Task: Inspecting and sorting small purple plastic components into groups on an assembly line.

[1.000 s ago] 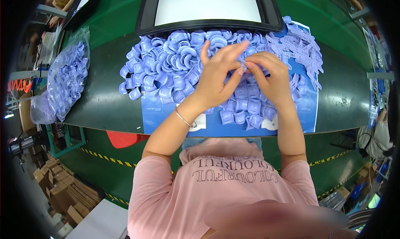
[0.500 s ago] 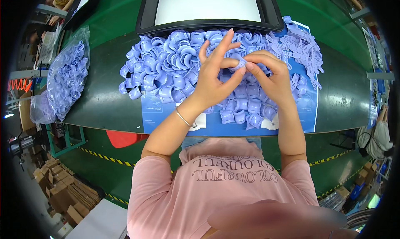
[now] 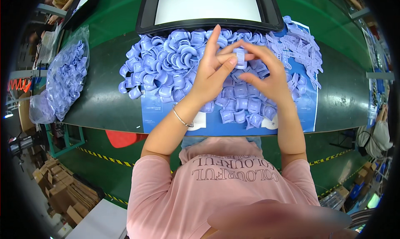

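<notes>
My left hand pinches a curved lavender plastic piece with a ribbed band between thumb and fingers, its index finger pointing up and away. Beside the piece, my right hand has its thumb apart and its bent fingers reaching to the piece's far side; whether they touch it is hard to make out. Beneath both hands lies a heap of smooth curved lavender pieces. A smaller group of similar curved pieces lies closer to me. Slotted lavender straps are piled to the right.
A black tray with a white inside stands beyond the heap. Blue printed sheets lie under the pieces on the dark green table. A clear bag of lavender pieces sits at the left edge. A red stool is below.
The ribbed piece has turned and now shows its band more plainly. My right thumb has come away from it, and my left fingers have shifted their hold.
</notes>
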Demonstrator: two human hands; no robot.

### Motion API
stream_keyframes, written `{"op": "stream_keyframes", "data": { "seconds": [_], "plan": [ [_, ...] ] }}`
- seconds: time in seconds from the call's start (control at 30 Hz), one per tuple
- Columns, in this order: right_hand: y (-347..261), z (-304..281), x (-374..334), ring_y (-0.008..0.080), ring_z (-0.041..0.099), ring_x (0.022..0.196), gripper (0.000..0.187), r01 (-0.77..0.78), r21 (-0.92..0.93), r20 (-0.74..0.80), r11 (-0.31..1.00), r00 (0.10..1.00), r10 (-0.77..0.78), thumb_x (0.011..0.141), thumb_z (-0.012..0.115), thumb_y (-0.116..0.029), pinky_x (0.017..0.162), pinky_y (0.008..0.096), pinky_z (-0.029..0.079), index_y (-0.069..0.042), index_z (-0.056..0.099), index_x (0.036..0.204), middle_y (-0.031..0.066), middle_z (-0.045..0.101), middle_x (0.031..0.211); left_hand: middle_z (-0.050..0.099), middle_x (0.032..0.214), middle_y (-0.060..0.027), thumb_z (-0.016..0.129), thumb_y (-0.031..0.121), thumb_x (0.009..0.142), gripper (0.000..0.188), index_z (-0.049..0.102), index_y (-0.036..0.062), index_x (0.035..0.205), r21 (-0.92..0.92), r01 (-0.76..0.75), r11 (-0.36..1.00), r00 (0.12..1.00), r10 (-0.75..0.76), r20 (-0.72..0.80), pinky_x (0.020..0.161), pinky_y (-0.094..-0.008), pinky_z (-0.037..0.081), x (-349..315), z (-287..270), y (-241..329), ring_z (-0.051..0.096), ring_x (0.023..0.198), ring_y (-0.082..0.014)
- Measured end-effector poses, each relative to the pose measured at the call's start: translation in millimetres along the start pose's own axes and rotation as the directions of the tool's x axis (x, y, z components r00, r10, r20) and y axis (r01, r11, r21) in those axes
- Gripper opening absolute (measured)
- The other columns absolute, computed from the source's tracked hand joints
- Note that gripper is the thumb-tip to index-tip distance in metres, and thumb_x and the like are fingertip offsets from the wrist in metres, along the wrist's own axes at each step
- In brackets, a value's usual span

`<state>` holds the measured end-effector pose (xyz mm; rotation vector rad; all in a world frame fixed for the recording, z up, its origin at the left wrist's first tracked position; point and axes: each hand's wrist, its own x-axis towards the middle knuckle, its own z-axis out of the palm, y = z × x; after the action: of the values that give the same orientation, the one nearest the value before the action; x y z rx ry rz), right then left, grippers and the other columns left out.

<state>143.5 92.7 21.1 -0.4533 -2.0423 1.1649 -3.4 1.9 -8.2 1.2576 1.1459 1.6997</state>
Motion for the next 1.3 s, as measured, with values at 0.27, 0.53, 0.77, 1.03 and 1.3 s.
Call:
{"op": "stream_keyframes", "data": {
  "seconds": [0.27, 0.53, 0.77, 1.03, 1.3],
  "plan": [
    [12, -1, 3, 0.0234, 0.062, 0.092, 0.046, 0.087, -0.201, 0.039, 0.976, 0.996, -0.081, 0.065, 0.079, -0.004, 0.081, 0.032, 0.049, -0.005, 0.068, 0.109, 0.0092, 0.065, 0.099, 0.07, 0.106, -0.0118, 0.05, 0.016, 0.096, 0.078, -0.005, 0.0014, 0.149, -0.314, 0.152, 0.937, 0.988, -0.145, 0.046, 0.113, -0.0478, 0.005, -1, 1, -1, 0.034, 0.138, -0.0288],
    [-3, -36, 3, 0.0226, 0.062, 0.084, 0.044, -0.02, -0.176, 0.453, 0.984, 0.886, 0.099, 0.062, 0.082, -0.011, 0.076, 0.0323, 0.048, -0.007, 0.069, 0.104, 0.0077, 0.065, 0.092, 0.072, 0.089, -0.0031, 0.058, 0.016, 0.09, 0.064, 0.027, 0.0035, 0.145, 0.331, -0.112, 0.937, 0.985, 0.148, -0.087, 0.109, -0.0439, 0.022, -2, -13, 11, 0.055, 0.118, -0.0217],
    [-16, 1, 10, 0.0264, 0.057, 0.11, 0.047, 0.197, -0.296, -0.308, 0.935, 0.906, -0.289, 0.065, 0.084, -0.02, 0.096, 0.0357, 0.039, -0.005, 0.067, 0.107, 0.0106, 0.065, 0.11, 0.06, 0.105, -0.0074, 0.065, 0.01, 0.069, 0.033, 0.063, 0.0115, 0.102, 0.848, -0.22, 0.483, 0.955, 0.282, 0.087, 0.103, -0.0521, 0.027, 2, -12, -3, 0.051, 0.112, -0.0277],
    [26, -51, -2, 0.0269, 0.056, 0.105, 0.027, -0.014, -0.826, -0.095, 0.564, 0.989, -0.114, 0.078, 0.072, -0.018, 0.094, 0.0397, 0.038, -0.008, 0.066, 0.103, 0.0071, 0.065, 0.108, 0.055, 0.114, -0.0034, 0.074, 0.023, 0.073, 0.029, 0.065, 0.0189, 0.099, 0.868, -0.322, 0.377, 0.947, 0.117, 0.301, 0.105, -0.0537, 0.023, -4, -2, -7, 0.044, 0.121, -0.0291],
    [37, -56, -1, 0.0249, 0.062, 0.089, 0.023, -0.125, -0.79, -0.035, 0.6, 0.986, 0.16, 0.08, 0.07, -0.02, 0.092, 0.0375, 0.039, -0.006, 0.066, 0.098, 0.0097, 0.067, 0.092, 0.058, 0.108, -0.0034, 0.077, 0.02, 0.071, 0.023, 0.061, 0.0141, 0.086, 0.849, -0.284, 0.445, 0.958, 0.16, 0.237, 0.104, -0.0514, 0.026, -2, -1, -2, 0.048, 0.115, -0.0305]
  ]
}}
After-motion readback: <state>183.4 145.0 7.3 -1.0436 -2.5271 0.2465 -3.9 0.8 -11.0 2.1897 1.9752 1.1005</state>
